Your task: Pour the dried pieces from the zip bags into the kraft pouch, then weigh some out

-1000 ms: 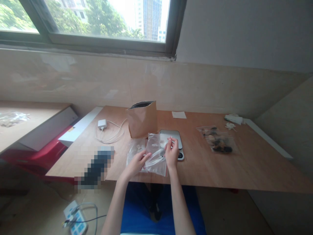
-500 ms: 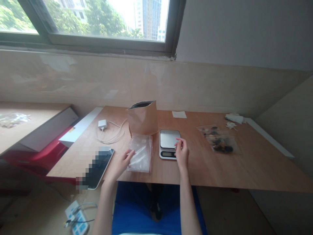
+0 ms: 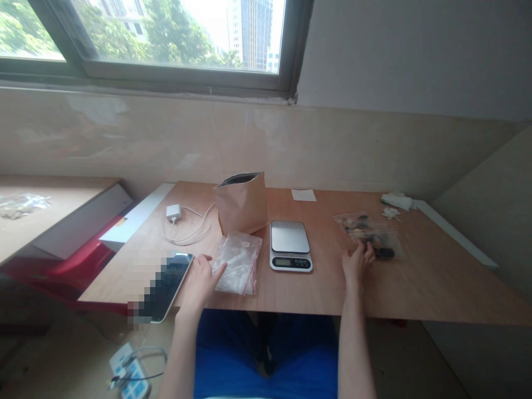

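My left hand is open, thumb apart from the fingers, at the left edge of some clear zip bags with a red seal strip. The bags lie slightly turned on the table. My right hand reaches over the near left side of a clear zip bag with dark and brownish pieces inside; its fingers are bent but apart. Another filled zip bag lies partly under that one. Between my hands sits a kitchen scale with a bare metal plate. Behind the clear bags stands an open brown paper bag.
A tablet lies at the table's left front edge. Behind it are a white charger and its coiled cable. A white paper lies at the back, and a white power strip at the back right.
My right hand has moved right, from the scale to the filled zip bags. The clear bags have turned slightly, and my left hand has shifted a little left with its fingers spread.
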A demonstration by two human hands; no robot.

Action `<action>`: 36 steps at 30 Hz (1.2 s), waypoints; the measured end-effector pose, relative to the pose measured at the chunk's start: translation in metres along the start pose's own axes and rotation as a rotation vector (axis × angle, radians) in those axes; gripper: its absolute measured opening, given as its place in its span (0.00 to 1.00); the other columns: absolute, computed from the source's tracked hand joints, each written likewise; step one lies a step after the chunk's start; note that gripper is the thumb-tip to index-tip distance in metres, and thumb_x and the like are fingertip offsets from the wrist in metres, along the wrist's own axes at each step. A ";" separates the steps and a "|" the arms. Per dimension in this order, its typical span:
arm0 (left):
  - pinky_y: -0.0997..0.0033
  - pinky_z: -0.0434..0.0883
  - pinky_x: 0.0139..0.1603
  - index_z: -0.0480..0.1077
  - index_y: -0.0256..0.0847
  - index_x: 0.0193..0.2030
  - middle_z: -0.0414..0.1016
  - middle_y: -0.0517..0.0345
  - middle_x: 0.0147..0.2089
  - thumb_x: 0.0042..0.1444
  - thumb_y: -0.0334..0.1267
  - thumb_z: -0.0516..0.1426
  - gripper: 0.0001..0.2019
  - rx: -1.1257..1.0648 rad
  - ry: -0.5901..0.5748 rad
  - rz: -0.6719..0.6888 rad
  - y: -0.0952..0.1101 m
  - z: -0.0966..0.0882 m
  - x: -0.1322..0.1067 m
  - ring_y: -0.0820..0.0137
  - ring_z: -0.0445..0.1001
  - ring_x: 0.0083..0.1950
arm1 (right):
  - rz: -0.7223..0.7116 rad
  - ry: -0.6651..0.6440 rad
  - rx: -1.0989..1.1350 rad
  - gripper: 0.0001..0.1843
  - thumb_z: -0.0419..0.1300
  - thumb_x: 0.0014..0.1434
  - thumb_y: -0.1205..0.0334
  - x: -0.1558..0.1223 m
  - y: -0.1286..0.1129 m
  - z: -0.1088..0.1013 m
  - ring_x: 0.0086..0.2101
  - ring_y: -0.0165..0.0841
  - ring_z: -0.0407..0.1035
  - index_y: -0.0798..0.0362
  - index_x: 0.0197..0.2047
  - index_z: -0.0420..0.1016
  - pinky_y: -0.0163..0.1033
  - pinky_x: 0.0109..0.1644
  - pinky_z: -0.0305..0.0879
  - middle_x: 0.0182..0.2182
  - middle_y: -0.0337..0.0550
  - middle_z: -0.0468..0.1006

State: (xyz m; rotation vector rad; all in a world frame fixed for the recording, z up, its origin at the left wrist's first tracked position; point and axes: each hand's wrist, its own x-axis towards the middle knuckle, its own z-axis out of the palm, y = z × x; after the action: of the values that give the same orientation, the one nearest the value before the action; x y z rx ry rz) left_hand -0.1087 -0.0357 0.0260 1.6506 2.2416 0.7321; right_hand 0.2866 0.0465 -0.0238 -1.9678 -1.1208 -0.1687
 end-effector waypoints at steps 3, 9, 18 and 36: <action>0.49 0.63 0.51 0.59 0.34 0.56 0.61 0.36 0.57 0.55 0.45 0.51 0.24 0.146 0.047 0.080 0.009 0.000 -0.003 0.49 0.65 0.56 | 0.032 -0.041 -0.072 0.24 0.52 0.48 0.69 0.006 0.006 -0.004 0.53 0.52 0.53 0.65 0.50 0.68 0.54 0.54 0.50 0.56 0.67 0.59; 0.45 0.51 0.62 0.60 0.47 0.59 0.50 0.49 0.68 0.61 0.38 0.46 0.19 0.165 -0.049 0.276 0.040 0.004 -0.008 0.55 0.48 0.68 | 0.031 -0.039 -0.104 0.14 0.53 0.48 0.68 0.003 0.006 -0.013 0.48 0.50 0.57 0.60 0.38 0.73 0.52 0.49 0.54 0.52 0.63 0.63; 0.45 0.47 0.64 0.60 0.45 0.61 0.48 0.49 0.69 0.60 0.39 0.46 0.22 0.226 -0.261 0.258 0.054 0.050 -0.014 0.53 0.42 0.70 | -0.039 0.006 0.022 0.09 0.49 0.48 0.65 -0.013 0.014 -0.019 0.45 0.46 0.62 0.56 0.31 0.69 0.52 0.50 0.55 0.48 0.59 0.67; 0.43 0.50 0.63 0.62 0.38 0.57 0.57 0.39 0.65 0.60 0.39 0.47 0.19 -0.147 -0.129 0.267 0.065 0.049 -0.012 0.56 0.52 0.67 | -0.038 -0.039 -0.127 0.18 0.54 0.48 0.63 -0.038 0.008 -0.037 0.40 0.47 0.60 0.59 0.43 0.74 0.51 0.43 0.56 0.43 0.59 0.66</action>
State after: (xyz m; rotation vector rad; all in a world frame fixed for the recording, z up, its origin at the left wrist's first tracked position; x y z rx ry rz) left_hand -0.0282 -0.0203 0.0187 1.8853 1.8554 0.8057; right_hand 0.2804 -0.0071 -0.0240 -2.0702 -1.1986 -0.2271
